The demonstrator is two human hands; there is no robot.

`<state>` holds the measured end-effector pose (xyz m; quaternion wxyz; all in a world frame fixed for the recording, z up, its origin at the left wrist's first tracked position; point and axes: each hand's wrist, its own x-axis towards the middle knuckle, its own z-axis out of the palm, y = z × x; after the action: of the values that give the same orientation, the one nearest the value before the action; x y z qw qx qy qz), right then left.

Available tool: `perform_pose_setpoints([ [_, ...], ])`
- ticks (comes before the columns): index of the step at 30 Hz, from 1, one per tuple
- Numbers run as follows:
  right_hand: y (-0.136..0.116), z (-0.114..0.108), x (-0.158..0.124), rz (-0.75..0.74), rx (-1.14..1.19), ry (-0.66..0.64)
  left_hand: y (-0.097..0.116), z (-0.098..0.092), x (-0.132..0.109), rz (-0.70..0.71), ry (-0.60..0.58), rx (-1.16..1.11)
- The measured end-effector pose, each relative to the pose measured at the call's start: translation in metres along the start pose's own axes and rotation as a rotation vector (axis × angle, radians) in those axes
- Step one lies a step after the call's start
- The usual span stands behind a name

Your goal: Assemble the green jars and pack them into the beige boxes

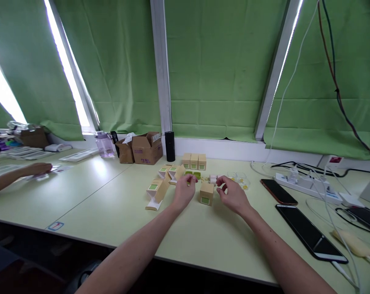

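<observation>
A small closed brown cardboard box (pixel 206 194) with a green label stands on the table between my hands. To its left my left hand (pixel 185 191) is closed in a pinch near some small green trays (pixel 195 175); I cannot make out what the fingers hold, if anything. My right hand (pixel 232 195) hovers beside the box's right side, fingers curled and thumb apart, nothing visible between them. Small pale pink pieces (pixel 213 179) lie just past it, near a clear round-celled tray (pixel 241 179) with yellow bits. Several open small boxes (pixel 158 188) lie left of my left hand.
Closed small boxes (pixel 194 161) stand in a row at the back. Larger cartons (pixel 146 149), a black cylinder (pixel 170 146) and a jug (pixel 104 144) line the wall. Phones (pixel 310 230) and a power strip (pixel 307 188) lie right. Another person's hand (pixel 39 168) is far left.
</observation>
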<state>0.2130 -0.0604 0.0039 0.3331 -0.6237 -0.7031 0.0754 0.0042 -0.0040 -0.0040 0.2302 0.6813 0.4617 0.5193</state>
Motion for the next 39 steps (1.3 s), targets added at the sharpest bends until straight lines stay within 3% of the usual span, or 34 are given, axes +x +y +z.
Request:
perform_pose_setpoints([
  [5, -0.011, 0.002, -0.009, -0.099, -0.007, -0.026, 0.005, -0.007, 0.006, -0.008, 0.036, -0.025],
  [11, -0.023, 0.008, -0.012, -0.104, -0.101, -0.120, 0.019, -0.020, 0.014, 0.087, 0.054, -0.020],
  [15, -0.028, 0.009, -0.009, -0.088, -0.142, -0.167, 0.011, -0.026, 0.016, 0.153, 0.022, 0.048],
  [20, -0.029, 0.010, -0.003, -0.089, -0.114, -0.184, -0.004, -0.032, 0.009, 0.137, 0.043, 0.039],
  [25, -0.024, 0.006, 0.009, -0.122, -0.065, -0.209, -0.003, -0.032, 0.003, 0.200, 0.102, -0.025],
  [30, -0.014, -0.003, 0.041, -0.147, 0.031, -0.120, -0.001, -0.031, 0.001, 0.229, 0.112, -0.085],
  [37, 0.027, -0.009, 0.124, -0.076, 0.006, 0.104, -0.001, -0.035, 0.000, 0.311, 0.101, -0.137],
  [39, 0.038, -0.005, 0.144, -0.040, -0.040, 0.115, 0.000, -0.036, -0.001, 0.317, 0.101, -0.148],
])
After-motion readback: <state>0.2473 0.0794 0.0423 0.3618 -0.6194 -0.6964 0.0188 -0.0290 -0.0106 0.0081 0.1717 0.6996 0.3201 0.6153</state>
